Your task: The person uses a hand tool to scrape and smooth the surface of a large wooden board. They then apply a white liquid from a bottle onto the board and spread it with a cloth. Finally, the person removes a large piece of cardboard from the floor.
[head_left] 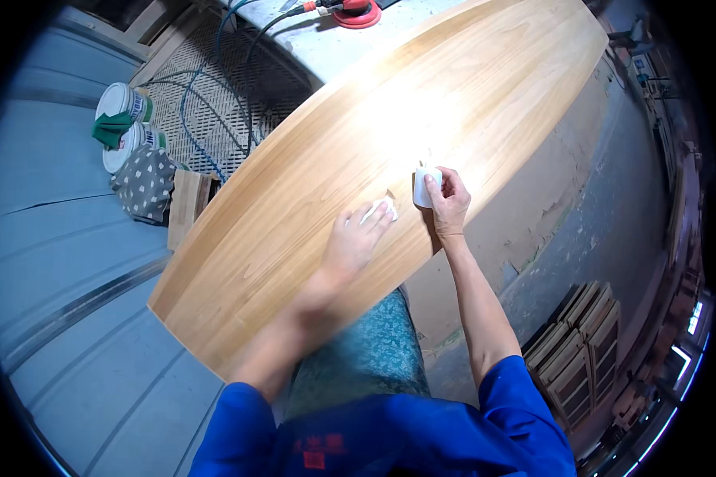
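A long, pale wooden board [294,215] with tapering, curved sides stretches diagonally in front of me. My left hand [353,241] rests low over its surface, fingers closed on a wadded white cloth [383,210] pressed to the wood. To the right, my right hand [451,199] grips a small white container [426,188] with rounded corners, thumb on its front face. A thin pale tip seems to stick up from its top, but glare blurs it. The container casts a dark shadow on the board. Slight motion blur softens my left forearm.
A red sander [357,13] with its hose lies on the white-topped table [314,49] beyond the board. White buckets [120,103], a green cloth [111,128] and a patterned cloth [144,184] stand at left. Wooden frames [581,350] lean at lower right. Hoses [189,99] trail at upper left.
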Demonstrator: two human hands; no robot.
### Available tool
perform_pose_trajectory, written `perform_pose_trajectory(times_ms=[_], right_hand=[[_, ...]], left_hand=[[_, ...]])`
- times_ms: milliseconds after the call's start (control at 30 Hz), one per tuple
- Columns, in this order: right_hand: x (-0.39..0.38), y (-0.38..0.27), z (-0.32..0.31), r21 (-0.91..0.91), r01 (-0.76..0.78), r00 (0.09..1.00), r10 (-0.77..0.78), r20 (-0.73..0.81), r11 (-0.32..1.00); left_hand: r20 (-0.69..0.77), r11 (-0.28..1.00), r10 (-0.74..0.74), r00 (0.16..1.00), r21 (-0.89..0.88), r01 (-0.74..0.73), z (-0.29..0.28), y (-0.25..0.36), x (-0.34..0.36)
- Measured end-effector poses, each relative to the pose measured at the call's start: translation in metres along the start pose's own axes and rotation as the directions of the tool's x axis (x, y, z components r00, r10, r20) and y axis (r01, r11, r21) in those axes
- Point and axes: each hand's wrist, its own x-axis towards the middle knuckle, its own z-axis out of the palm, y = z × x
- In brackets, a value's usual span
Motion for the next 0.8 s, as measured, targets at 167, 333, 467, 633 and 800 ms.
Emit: perform_pose_trajectory(times_ms=[167,333,467,633,800], right_hand=[[-0.001,0.004,-0.002,0.005,0.005,1.0,-0.005,0.006,1.0],[-0.003,-0.008,-0.003,-0.019,-0.006,1.0,0.007,0.026,1.0],[0.001,-0.005,-0.007,-0.087,0.022,0.999,-0.019,0.036,0.996],[-0.002,-0.006,-0.004,-0.076,-0.005,1.0,0.006,0.018,0.997],[-0.002,0.0,-0.005,-0.023,-0.032,0.999,0.032,0.013,0.999]], left_hand=[[-0.031,0.849,-0.4,0.916,-0.39,0.358,-0.035,0.008,-0.039],[-0.157,0.878,-0.477,0.865,-0.132,0.461,-0.013,0.009,-0.037],[-0.323,0.876,-0.477,0.818,-0.096,0.473,0.03,0.0,-0.032],[-0.289,0.919,-0.394,0.872,-0.102,0.381,0.036,-0.004,0.016],[-0.257,0.943,-0.331,0.908,-0.072,0.324,0.025,-0.014,-0.039]])
